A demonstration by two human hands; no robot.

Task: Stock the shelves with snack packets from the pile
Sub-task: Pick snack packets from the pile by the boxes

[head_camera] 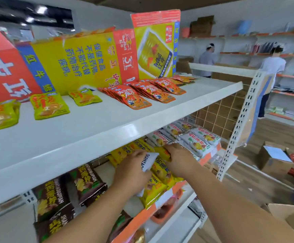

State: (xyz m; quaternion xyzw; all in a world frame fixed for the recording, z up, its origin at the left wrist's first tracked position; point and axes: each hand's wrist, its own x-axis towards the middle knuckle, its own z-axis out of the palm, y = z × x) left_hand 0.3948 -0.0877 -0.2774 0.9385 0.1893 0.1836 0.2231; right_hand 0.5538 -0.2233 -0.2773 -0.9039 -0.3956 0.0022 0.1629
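At centre frame, under the white shelf [107, 123], the left hand [134, 171] curls its fingers round a white packet [149, 161] (black lettering showing); the right hand [179, 158] grips a yellow packet [165, 153] by its top edge, just beside.

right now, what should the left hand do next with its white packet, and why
Probably carry the white packet right to the white stack. The left hand grips it over the yellow packets, which the right hand holds, and matching white ones lie just beyond them.
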